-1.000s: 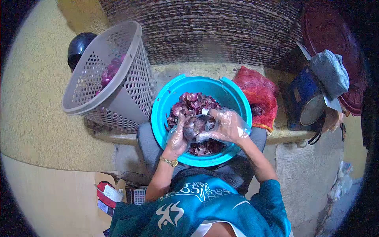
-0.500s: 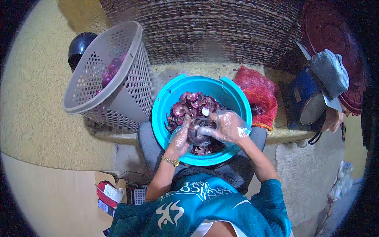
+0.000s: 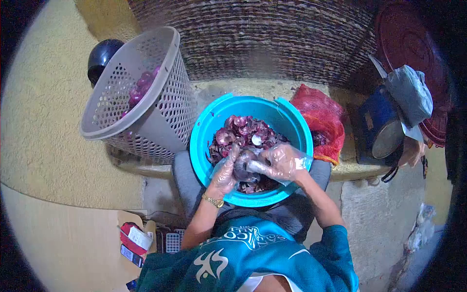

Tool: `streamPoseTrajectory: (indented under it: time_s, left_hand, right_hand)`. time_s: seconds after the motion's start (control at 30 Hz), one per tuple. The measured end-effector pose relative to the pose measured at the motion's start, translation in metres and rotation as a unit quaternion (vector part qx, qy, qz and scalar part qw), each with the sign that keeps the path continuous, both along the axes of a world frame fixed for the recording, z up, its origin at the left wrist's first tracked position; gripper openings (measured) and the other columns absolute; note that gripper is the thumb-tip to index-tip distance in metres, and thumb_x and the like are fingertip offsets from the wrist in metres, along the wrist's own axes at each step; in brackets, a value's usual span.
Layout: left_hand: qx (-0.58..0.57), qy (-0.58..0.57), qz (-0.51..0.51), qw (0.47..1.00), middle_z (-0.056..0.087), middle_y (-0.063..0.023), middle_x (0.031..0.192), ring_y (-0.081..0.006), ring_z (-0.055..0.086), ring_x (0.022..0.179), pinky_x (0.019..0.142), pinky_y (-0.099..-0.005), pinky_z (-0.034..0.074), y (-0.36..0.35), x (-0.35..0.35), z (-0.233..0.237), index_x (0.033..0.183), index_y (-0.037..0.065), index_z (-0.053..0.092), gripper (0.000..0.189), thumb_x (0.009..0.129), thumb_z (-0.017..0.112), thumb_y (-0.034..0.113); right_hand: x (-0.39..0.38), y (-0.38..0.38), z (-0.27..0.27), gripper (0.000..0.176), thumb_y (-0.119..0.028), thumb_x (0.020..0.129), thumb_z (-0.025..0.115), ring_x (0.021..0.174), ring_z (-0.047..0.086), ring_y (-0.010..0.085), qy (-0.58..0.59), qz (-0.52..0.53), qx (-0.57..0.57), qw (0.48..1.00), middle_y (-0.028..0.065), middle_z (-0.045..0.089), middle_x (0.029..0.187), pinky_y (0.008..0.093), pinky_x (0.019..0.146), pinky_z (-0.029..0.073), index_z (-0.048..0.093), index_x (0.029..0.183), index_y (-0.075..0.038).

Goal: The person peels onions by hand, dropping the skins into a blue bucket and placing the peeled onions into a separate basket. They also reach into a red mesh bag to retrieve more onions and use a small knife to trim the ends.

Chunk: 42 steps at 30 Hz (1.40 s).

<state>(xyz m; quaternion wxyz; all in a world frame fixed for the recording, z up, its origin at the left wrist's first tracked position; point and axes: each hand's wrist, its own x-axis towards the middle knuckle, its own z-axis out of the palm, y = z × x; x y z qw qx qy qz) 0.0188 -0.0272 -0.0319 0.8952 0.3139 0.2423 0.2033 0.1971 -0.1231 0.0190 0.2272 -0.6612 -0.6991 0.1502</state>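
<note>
A turquoise basin rests on my lap, with purple onion skins heaped inside. Over it, my left hand, in a clear plastic glove and with a gold watch at the wrist, holds a dark onion from the left side. My right hand, gloved too, has its fingers pressed on the same onion from the right. Whether the right fingers also pinch a tool or a strip of skin is too small to tell. A pale round piece lies on the skins.
At the left a tilted grey perforated basket contains purple onions. Right of the basin lies a red mesh bag. Farther right stands a blue can under a grey plastic-wrapped bundle. A black helmet-like object sits behind the basket.
The whole view has shifted slightly. Both hands stay around the onion, and the right hand's fingers have changed position a little on it.
</note>
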Motion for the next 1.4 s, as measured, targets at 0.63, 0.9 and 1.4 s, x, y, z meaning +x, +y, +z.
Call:
streamPoseTrajectory:
  time_s: [0.63,0.9,1.4]
  left_hand:
    - [0.006,-0.02,0.067,0.998,0.061,-0.011,0.122,-0.0236,0.062,0.106,0.09,-0.046,0.054,0.022,-0.01,0.004,0.131,0.009,0.05,0.053,0.095,0.054,0.048]
    - [-0.004,0.0,0.035,0.999,0.063,-0.0112,0.115,-0.0241,0.062,0.106,0.091,-0.0424,0.053,0.015,-0.006,-0.001,0.123,0.003,0.054,0.062,0.089,0.059,0.055]
    - [-0.032,-0.059,-0.031,0.997,0.063,-0.0146,0.115,-0.0268,0.062,0.108,0.094,-0.0416,0.051,0.012,0.0,-0.014,0.12,0.0,0.056,0.059,0.095,0.049,0.053]
  right_hand:
    - [0.005,-0.005,-0.009,0.066,-0.072,0.083,0.048,0.071,0.068,0.0357,-0.133,-0.122,-0.067,0.981,0.0179,0.067,0.072,0.0487,0.065,0.053,0.071,0.08,-0.009]
    - [0.003,-0.006,-0.003,0.074,-0.078,0.06,0.067,0.065,0.068,0.0339,-0.097,-0.067,0.017,0.993,0.0172,0.066,0.067,0.0445,0.06,0.054,0.069,0.079,-0.007]
    - [-0.004,-0.001,0.008,0.068,-0.071,0.064,0.069,0.069,0.067,0.0344,-0.16,0.0,0.026,0.987,0.0136,0.067,0.075,0.0469,0.063,0.052,0.065,0.09,-0.008]
